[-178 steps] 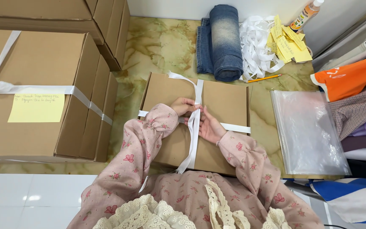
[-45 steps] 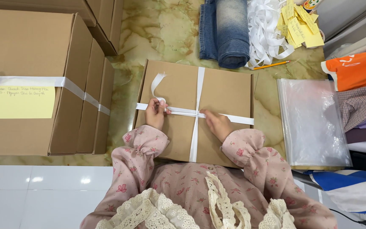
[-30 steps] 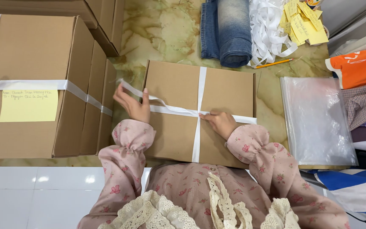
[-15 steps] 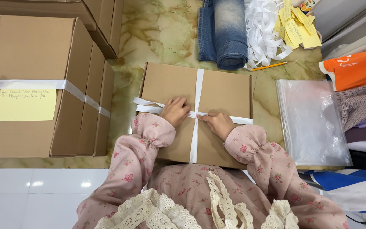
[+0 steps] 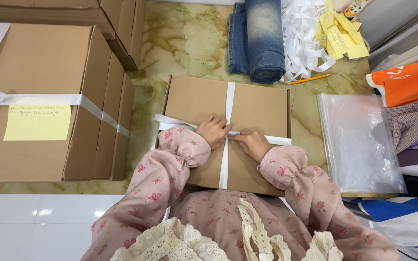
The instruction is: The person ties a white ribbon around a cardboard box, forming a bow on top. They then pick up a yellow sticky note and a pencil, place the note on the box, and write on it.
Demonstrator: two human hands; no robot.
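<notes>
Ribbon [image 5: 227,104], white and flat, runs lengthwise and crosswise over the flat cardboard box [image 5: 257,104] that lies on the marbled worktop [image 5: 185,43] right in front of you. Your left hand [image 5: 213,130] and your right hand [image 5: 250,144] meet at the spot where the two bands cross, each with fingers pinched shut on the ribbon there. One loose end trails off to the left past the box edge. Left of the box stands a stack of larger cartons [image 5: 44,96], bound with the same white band and bearing a yellow sticky note [image 5: 37,122]. Beyond the box lie folded jeans [image 5: 260,38], a heap of white ribbon [image 5: 303,41], yellow notes [image 5: 337,34] and a pencil [image 5: 309,79]. A clear plastic bag [image 5: 359,140] lies to the right.
</notes>
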